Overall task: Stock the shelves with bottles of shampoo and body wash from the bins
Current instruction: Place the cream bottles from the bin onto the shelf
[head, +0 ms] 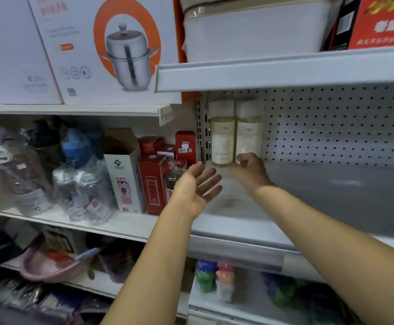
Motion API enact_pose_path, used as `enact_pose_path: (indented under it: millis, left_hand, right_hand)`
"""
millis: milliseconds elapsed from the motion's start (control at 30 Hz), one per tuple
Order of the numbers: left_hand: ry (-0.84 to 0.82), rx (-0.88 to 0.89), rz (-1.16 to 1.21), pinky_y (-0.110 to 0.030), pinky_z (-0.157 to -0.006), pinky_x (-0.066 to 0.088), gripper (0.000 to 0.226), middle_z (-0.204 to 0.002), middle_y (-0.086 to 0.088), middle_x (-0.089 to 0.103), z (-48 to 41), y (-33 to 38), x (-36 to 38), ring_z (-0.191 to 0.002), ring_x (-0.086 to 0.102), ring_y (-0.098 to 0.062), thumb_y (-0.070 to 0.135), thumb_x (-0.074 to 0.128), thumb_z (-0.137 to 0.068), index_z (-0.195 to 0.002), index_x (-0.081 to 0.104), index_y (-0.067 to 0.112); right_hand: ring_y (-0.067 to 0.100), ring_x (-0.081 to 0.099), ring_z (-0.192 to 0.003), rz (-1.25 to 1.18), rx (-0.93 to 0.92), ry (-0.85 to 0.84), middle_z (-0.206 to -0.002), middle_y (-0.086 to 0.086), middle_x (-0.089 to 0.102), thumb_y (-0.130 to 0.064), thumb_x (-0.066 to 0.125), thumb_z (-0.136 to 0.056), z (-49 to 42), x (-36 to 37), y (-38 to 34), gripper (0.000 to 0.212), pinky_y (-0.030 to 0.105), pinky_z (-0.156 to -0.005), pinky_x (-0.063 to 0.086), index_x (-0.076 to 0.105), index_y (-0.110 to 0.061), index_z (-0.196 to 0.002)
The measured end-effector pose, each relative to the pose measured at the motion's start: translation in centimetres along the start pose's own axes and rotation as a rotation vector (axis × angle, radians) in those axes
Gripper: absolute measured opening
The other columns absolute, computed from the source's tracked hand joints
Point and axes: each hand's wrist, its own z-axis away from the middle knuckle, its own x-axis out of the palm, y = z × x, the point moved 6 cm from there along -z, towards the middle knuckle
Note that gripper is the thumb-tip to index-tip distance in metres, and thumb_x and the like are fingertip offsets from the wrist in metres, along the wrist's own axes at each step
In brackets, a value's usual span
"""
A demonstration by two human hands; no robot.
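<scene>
Head view showed two tall, pale shampoo-type bottles standing upright in the back left corner of the grey shelf (332, 188), against the pegboard (332, 127). The left bottle (222, 134) and the right bottle (248, 132) stood side by side, touching or very nearly so.

The right hand (250, 171) sat at the foot of the right bottle with its fingers curled. Whether they actually pinched the base or only rested against it could not be told. The left hand (195, 184) was spread flat, fingers straight, palm turned inward, holding nothing, just in front of the left bottle and near the shelf's left edge.

The likely trouble was a topple. Both bottles looked narrow for their height, so a knuckle catching the base as the right hand drew away could rock the right bottle. Standing that close, it would probably take its neighbour with it. The left hand steadied neither bottle.

Count: two bottles on this shelf, two hands, no bin in sight. The rest of that shelf carried no other bottles.
</scene>
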Motion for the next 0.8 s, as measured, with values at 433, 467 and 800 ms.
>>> enact_pose_path:
  millis: [433,467,800]
  left_hand:
    - [0.166,0.092,-0.010,-0.037,-0.079,0.057,0.018,-0.098,-0.006,0.072,15.1,-1.7,-13.9,-0.086,0.069,-0.021,0.026,0.054,-0.099,-0.110,0.061,0.013]
    - [0.184,0.066,-0.002,-0.038,-0.082,0.056,0.017,-0.099,-0.006,0.071,15.7,-2.4,-15.0,-0.087,0.068,-0.022,0.026,0.054,-0.100,-0.109,0.061,0.013]
    - [0.392,-0.155,0.065,-0.037,-0.082,0.055,0.017,-0.099,-0.007,0.071,19.5,-10.8,-25.9,-0.089,0.067,-0.023,0.026,0.054,-0.099,-0.106,0.062,0.013]
  right_hand:
    - [0.014,0.070,-0.076,-0.142,-0.203,-0.144,-0.092,0.001,0.070,-0.004,0.057,-0.094,21.2,4.9,-3.1,0.015,0.023,-0.072,0.058,0.067,-0.013,-0.101]
    - [0.015,0.070,-0.074,-0.137,-0.187,-0.184,-0.091,0.003,0.070,-0.003,0.057,-0.094,22.4,5.7,-2.4,0.015,0.023,-0.071,0.058,0.067,-0.011,-0.101]
    - [0.017,0.066,-0.065,-0.066,0.165,-0.453,-0.087,0.013,0.070,0.000,0.056,-0.094,29.6,11.4,9.4,0.021,0.022,-0.057,0.052,0.064,-0.019,-0.091]
